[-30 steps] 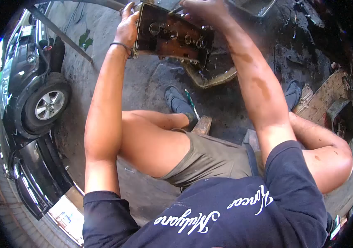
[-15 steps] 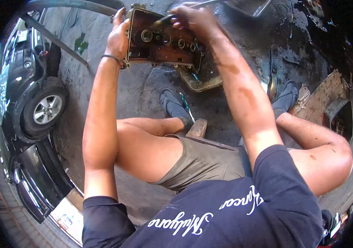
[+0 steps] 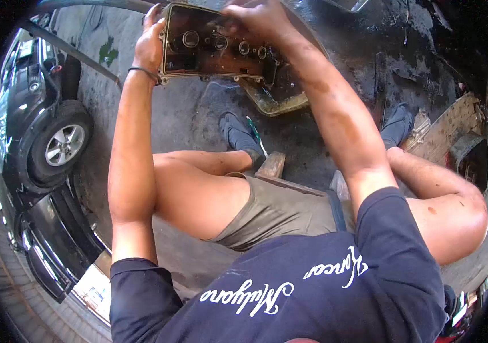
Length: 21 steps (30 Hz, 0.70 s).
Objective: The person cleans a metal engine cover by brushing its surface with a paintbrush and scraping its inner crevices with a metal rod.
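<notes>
An oily engine valve cover [image 3: 214, 68] is tilted up at the top of the head view. Its brown inner side, with several round openings, faces me. My left hand [image 3: 151, 48] is closed on the cover's left edge, the thumb along the rim. Over the cover's upper right part is my right hand [image 3: 258, 23], fingers curled and smeared by motion. It appears to hold a slim brush, hard to make out now. Below and behind the cover, a dirty pan [image 3: 281, 106] with a pale rim rests on the ground.
A green-handled tool [image 3: 255, 132] lies beside my foot. Between my legs is a wooden block [image 3: 272, 164]. An oily plank [image 3: 446, 134] lies at right. A metal bar [image 3: 72, 51] crosses the upper left, near a black car [image 3: 38, 143]. The concrete floor is stained wet.
The valve cover and my left hand have shifted slightly left and up in view. My right hand has moved left and up over the cover, and the brush shows less clearly.
</notes>
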### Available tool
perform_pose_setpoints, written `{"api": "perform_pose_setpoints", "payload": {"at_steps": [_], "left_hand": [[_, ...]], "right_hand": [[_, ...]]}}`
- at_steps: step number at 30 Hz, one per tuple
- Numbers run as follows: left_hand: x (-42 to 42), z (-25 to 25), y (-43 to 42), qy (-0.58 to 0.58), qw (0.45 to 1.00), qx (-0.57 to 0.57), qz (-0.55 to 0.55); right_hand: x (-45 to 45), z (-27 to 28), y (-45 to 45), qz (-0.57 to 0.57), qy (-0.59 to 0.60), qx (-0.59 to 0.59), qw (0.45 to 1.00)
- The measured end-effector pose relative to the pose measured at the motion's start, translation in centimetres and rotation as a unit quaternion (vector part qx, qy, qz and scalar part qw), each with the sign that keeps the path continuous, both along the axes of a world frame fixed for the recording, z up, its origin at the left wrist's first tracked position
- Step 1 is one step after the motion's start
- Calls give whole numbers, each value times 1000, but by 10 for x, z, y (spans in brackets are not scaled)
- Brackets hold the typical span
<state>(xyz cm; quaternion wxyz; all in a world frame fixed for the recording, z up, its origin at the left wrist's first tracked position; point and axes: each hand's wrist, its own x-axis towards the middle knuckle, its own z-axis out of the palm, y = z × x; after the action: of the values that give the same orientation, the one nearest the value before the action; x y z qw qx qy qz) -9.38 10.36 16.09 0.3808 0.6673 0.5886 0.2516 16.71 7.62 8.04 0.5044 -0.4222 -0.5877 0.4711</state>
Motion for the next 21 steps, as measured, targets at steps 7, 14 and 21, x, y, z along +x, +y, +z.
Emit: {"api": "perform_pose_setpoints", "payload": {"at_steps": [7,14,21], "left_hand": [[28,21,-1,-308,939,-150,35],[9,20,7,-206,970,-120,46],[-17,19,11,-253,946,-190,71]], "right_hand": [[80,-63,-71,-110,41,-276,954],[42,-152,-95,-169,-446,-17,879],[41,-94,-95,-199,-124,-84,968]]}}
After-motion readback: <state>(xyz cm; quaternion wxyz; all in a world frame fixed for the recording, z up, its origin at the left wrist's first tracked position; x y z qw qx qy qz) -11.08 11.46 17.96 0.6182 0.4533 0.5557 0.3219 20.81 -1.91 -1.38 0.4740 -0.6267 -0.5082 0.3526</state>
